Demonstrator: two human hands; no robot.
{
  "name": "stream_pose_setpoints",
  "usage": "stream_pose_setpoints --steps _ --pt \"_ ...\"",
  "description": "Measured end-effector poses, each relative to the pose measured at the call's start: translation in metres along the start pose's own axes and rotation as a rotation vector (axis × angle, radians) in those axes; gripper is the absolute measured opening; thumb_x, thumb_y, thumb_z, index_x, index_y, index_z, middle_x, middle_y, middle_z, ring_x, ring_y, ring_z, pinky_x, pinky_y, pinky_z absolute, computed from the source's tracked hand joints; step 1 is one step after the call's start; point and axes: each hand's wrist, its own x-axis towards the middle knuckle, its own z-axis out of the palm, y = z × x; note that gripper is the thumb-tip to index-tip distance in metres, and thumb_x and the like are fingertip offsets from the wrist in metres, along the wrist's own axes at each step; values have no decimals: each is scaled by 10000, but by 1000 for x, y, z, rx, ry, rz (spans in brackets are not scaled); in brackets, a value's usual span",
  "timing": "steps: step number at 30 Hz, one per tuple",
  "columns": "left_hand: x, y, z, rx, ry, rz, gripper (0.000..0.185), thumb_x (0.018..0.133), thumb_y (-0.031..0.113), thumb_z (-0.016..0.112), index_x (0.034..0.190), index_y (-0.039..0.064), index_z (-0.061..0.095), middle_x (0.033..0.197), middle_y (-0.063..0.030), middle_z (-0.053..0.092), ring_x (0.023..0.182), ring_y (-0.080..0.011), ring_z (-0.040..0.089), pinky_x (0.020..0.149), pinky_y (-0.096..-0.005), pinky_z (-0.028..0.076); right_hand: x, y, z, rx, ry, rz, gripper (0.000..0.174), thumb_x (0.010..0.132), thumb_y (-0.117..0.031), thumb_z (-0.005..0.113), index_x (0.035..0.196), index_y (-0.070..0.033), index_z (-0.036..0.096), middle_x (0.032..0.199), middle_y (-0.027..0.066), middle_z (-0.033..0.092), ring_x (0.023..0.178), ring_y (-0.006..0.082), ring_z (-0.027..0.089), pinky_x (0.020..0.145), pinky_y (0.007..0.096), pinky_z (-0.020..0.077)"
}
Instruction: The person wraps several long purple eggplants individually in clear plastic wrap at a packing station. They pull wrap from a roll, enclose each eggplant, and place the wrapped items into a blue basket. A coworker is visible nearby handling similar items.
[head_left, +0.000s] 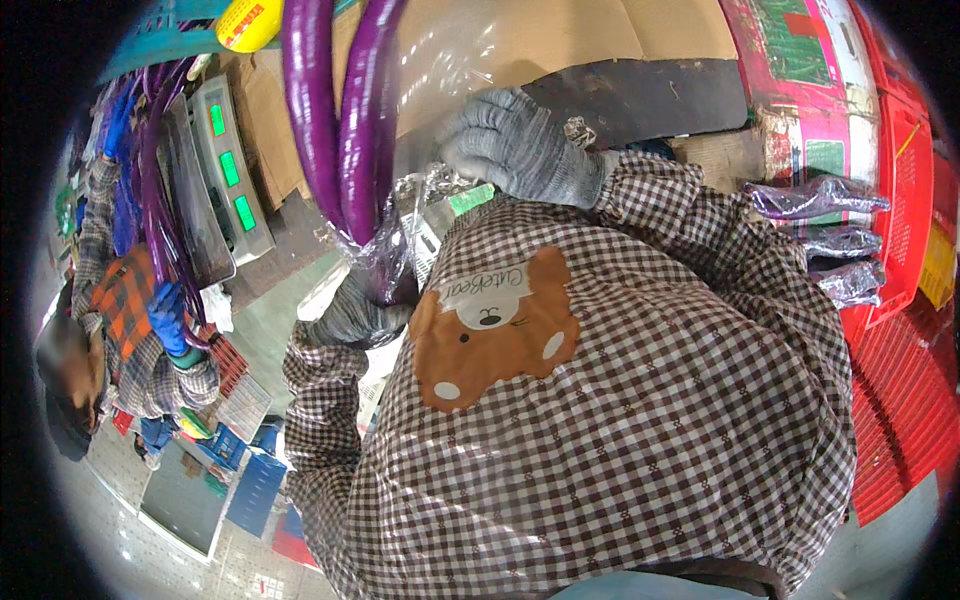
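Two long purple eggplants (364, 120) stand before me, their lower ends wrapped in clear plastic film (367, 244). My left hand (360, 311), in a grey knit glove, grips the wrapped lower end; its fingers are partly hidden. Sheer film also spreads to the right of the eggplants. My right hand (521, 146), gloved in the same grey, has curled fingers at the edge of that film and pinches it; the fingertips are blurred. Just below it lies a green label (472, 199). The checked smock (600, 420) with a bear patch covers my front.
Cardboard (570, 34) and a dark board (645, 97) lie beyond my hands. At left is a scale (232, 169) with green displays; a blue-gloved co-worker (135, 330) holds eggplants (157, 202). Film-wrapped eggplants (821, 199) rest by a red crate (904, 225) at right. A yellow object (250, 24) hangs above.
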Motion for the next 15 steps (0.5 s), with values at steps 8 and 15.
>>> stream_pose_setpoints --steps 8,15 --pt "2 22 11 -388 12 -42 683 603 97 751 1158 69 353 1013 -18 466 919 -147 438 787 -289 373 4 0 -2 -106 81 -230 530 662 -406 567 1157 -259 448 1273 21 369 1145 234 380 943 420 307" --pt "5 16 12 -575 110 -11 707 563 188 797 1122 40 390 992 -24 484 914 -137 456 808 -288 390 -5 -7 7 23 49 -306 296 697 -231 550 991 -252 526 1124 -8 494 1089 205 430 926 428 326"
